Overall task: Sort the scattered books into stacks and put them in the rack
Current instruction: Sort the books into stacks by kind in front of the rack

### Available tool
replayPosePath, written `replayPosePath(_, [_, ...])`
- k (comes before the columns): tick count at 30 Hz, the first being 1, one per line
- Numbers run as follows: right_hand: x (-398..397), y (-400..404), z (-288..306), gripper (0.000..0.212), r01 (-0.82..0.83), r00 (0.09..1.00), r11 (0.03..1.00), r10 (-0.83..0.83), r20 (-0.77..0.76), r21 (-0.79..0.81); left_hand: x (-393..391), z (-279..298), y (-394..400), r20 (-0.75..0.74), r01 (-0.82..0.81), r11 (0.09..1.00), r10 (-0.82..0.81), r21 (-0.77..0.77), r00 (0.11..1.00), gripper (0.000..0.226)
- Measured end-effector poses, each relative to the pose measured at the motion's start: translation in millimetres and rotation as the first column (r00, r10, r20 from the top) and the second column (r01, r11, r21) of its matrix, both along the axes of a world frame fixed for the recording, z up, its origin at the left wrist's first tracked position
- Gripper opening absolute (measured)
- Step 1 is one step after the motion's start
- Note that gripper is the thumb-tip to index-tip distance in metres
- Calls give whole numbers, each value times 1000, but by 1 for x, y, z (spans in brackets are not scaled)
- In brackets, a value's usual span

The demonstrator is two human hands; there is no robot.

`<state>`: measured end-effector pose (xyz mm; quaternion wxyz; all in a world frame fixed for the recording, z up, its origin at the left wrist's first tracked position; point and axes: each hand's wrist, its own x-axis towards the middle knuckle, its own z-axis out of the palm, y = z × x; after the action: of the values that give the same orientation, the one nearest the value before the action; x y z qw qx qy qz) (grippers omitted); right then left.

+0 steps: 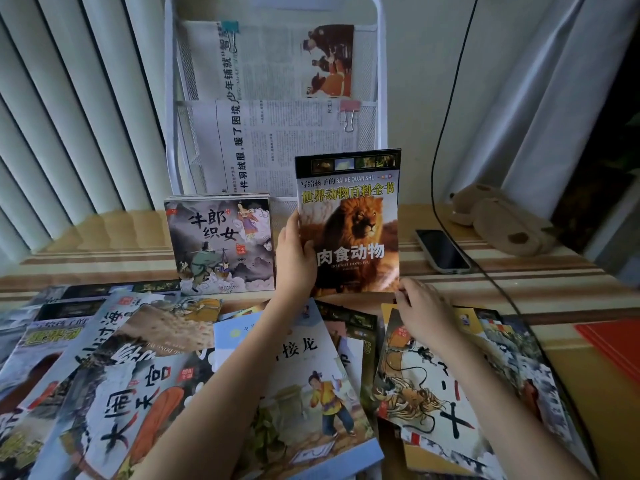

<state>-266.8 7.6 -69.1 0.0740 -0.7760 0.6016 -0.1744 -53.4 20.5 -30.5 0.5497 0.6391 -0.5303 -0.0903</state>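
Note:
My left hand [296, 261] grips the lower left edge of a lion-cover book [356, 216] and holds it upright in front of the white wire rack [381, 81]. My right hand [420, 310] pinches the book's lower right corner. To the left, a small stack of grey story books [218, 244] stands upright, leaning against the rack's foot. Several more books lie scattered and overlapping on the near part of the table, among them a blue-edged one [311, 393] under my left forearm and a dragon-cover one [415, 386] under my right.
The rack's two upper pockets hold clipped newspapers [277, 140]. A phone [443, 251] lies on the striped table [519, 289] at the right, with a black cable [436, 133] running past it. A plush toy [502, 220] sits behind, a red folder [613, 348] at the right edge.

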Motion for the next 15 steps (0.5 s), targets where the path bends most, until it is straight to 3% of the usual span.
replayPosePath(4, [-2, 8, 0, 13, -9, 999, 1000, 10, 37, -17, -3, -12, 4, 0, 70, 975, -72, 209, 997, 44])
replayPosePath(8, [-7, 14, 0, 19, -14, 988, 997, 25, 150, -72, -3, -15, -3, 50, -2, 983, -7, 183, 999, 32])
replayPosePath(13, [-7, 13, -1, 21, -38, 992, 992, 52, 113, -119, -1, -17, -3, 58, 23, 978, -36, 209, 998, 32])
replayPosePath(15, [-6, 14, -1, 21, -34, 994, 992, 46, 104, -118, -2, -16, -1, 70, 7, 980, -21, 201, 997, 42])
